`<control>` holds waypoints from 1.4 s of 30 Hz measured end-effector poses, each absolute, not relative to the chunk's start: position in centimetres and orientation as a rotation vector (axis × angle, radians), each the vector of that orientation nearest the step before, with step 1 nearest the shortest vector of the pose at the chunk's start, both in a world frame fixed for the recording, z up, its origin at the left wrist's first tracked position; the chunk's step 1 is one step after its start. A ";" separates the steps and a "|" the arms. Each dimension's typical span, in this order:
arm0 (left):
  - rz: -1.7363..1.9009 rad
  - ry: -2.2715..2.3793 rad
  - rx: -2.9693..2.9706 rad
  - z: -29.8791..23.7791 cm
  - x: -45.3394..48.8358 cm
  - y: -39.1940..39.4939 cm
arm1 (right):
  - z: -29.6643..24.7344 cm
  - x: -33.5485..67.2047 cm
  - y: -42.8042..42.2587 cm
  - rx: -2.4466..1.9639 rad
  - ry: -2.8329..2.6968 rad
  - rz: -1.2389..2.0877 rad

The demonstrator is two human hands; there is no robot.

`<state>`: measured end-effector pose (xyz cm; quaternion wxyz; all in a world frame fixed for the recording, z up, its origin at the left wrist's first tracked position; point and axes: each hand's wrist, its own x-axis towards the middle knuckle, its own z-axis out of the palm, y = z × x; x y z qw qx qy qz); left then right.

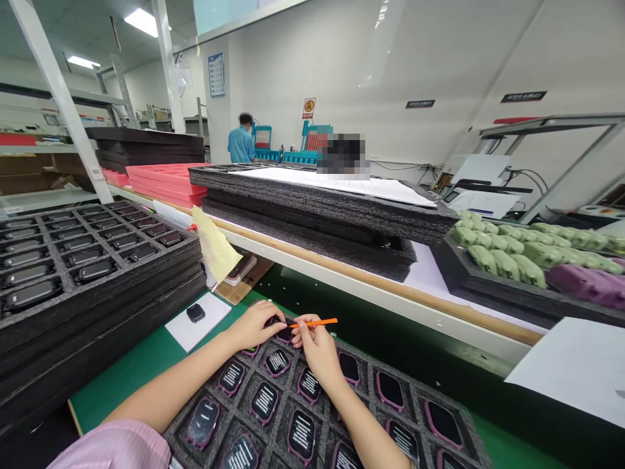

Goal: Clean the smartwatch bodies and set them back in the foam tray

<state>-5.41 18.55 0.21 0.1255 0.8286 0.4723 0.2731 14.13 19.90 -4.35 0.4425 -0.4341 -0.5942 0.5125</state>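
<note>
From where I stand, a stack of black foam trays (pixel 161 286) filled with dark watch cases (pixel 95 269) rises at far left, and next to it a small black watch part (pixel 196 313) lies on a white pad (pixel 213 314). The left hand (pixel 256 324) has its fingers curled against a purple-rimmed smartwatch (pixel 284 334) at the far edge of the gray foam tray (pixel 415 391), though I can't tell how firmly they grip, while the right hand (pixel 315 343), fingers closed, pinches 1 orange stick (pixel 325 322) whose left end meets that watch. Farther right, pale green molded pieces (pixel 502 262) sit beside purple ones (pixel 588 283), above a white paper sheet (pixel 576 371).
</note>
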 end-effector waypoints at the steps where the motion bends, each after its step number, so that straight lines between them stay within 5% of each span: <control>1: 0.787 1.412 2.423 0.2 -5.5 18.5 | -4.4 14.1 19.9 -1.078 -1.476 1.268; 17: 0.602 1.402 2.509 1.1 -9.7 17.5 | -4.5 14.0 19.9 -1.081 -1.479 1.249; 42: 0.988 1.247 2.112 -1.8 -11.2 18.5 | -4.0 8.5 20.9 -1.000 -1.415 1.368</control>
